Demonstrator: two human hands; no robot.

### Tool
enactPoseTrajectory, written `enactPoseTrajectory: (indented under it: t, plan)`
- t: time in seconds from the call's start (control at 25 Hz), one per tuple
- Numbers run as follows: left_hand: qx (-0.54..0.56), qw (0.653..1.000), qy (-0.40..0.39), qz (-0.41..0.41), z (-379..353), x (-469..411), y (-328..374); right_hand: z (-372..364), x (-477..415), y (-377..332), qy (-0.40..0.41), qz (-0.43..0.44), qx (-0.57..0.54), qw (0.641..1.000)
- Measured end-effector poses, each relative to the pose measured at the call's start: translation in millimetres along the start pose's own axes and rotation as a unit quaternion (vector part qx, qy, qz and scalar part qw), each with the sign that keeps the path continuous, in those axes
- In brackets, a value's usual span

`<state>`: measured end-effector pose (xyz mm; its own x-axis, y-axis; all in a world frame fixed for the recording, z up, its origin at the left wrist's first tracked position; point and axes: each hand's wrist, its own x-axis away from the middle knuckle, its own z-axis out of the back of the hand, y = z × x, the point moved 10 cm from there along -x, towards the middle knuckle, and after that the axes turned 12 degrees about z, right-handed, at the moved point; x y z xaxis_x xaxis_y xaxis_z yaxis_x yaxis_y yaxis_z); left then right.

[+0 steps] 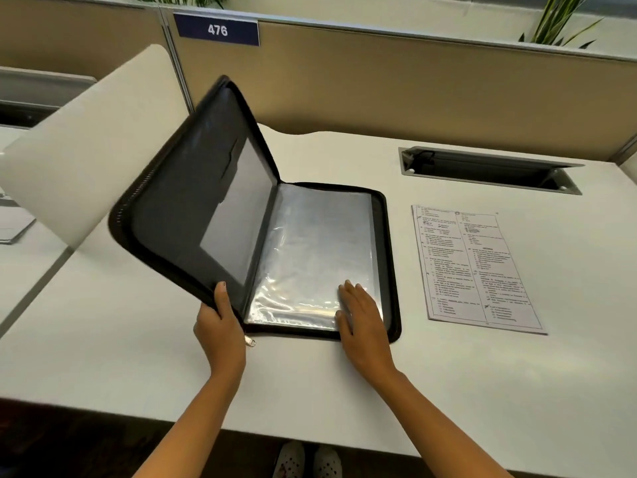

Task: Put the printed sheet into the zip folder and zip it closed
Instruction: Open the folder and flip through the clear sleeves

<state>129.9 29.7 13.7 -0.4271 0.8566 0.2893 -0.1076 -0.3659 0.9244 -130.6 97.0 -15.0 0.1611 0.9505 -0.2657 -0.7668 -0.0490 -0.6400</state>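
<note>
A black zip folder (193, 188) lies unzipped on the white desk (138, 357), its cover lifted to the left at a slant. Clear plastic sleeves (310, 243) fill its flat right half. My left hand (219, 326) grips the near edge of the raised cover. My right hand (358, 315) rests flat, fingers spread, on the near right corner of the sleeves. The metal zip pull (251, 340) hangs at the near edge by my left hand. The printed sheet (475, 267) lies flat on the desk to the right of the folder, apart from it.
A grey cable hatch (489, 170) is sunk into the desk behind the sheet. A tan partition (379, 84) with a blue "476" sign (217, 30) runs along the back. A white divider panel (86, 150) stands at the left, just behind the lifted cover.
</note>
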Motion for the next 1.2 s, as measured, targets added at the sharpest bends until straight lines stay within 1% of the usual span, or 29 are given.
enactPoseTrajectory:
  t: [0.12,0.2,0.36,0.44,0.52,0.6,0.64,0.8,0.92,1.0,1.08,1.16,1.2]
  plan:
    - [-0.044,0.998,0.022,-0.041,5.3,-10.4,-4.9,-0.4,1.2,-2.2,0.012,0.026,0.037,0.999]
    - [-0.106,0.992,0.047,-0.055,5.8,-16.3,-11.4,0.6,1.6,-4.1,0.019,0.034,0.048,0.998]
    - [-0.240,0.962,0.123,-0.044,15.3,-22.6,-24.5,1.6,1.7,-6.4,0.022,0.044,0.057,0.997]
    - [-0.273,0.949,0.154,-0.041,20.3,-23.6,-25.8,2.5,0.8,-7.5,0.023,0.048,0.062,0.997]
    - [-0.280,0.945,0.166,-0.018,22.6,-25.5,-30.0,2.9,0.6,-8.8,0.022,0.052,0.064,0.996]
    - [-0.279,0.945,0.173,0.001,24.1,-29.1,-36.3,2.7,0.5,-9.7,0.020,0.055,0.064,0.996]
    - [-0.281,0.944,0.175,-0.002,24.2,-31.0,-38.5,2.6,0.4,-10.6,0.018,0.056,0.064,0.996]
    - [-0.292,0.938,0.177,-0.060,21.4,-35.3,-35.4,3.0,-0.8,-10.5,0.023,0.053,0.062,0.996]
    - [-0.299,0.936,0.169,-0.079,20.9,-36.5,-31.9,5.3,-3.2,-11.3,0.019,0.044,0.045,0.998]
    - [-0.310,0.932,0.161,-0.094,19.7,-35.8,-25.9,8.7,-10.0,-7.1,0.012,-0.005,-0.010,1.000]
    - [-0.321,0.926,0.155,-0.127,14.8,-32.8,-12.1,16.3,-23.6,-0.9,0.008,-0.066,-0.055,0.996]
    - [-0.336,0.915,0.133,-0.181,-0.4,-28.6,6.6,28.7,-44.8,1.3,0.011,-0.082,-0.058,0.995]
    - [-0.341,0.910,0.105,-0.212,-13.0,-26.5,14.9,35.6,-58.1,0.7,0.015,-0.074,-0.053,0.996]
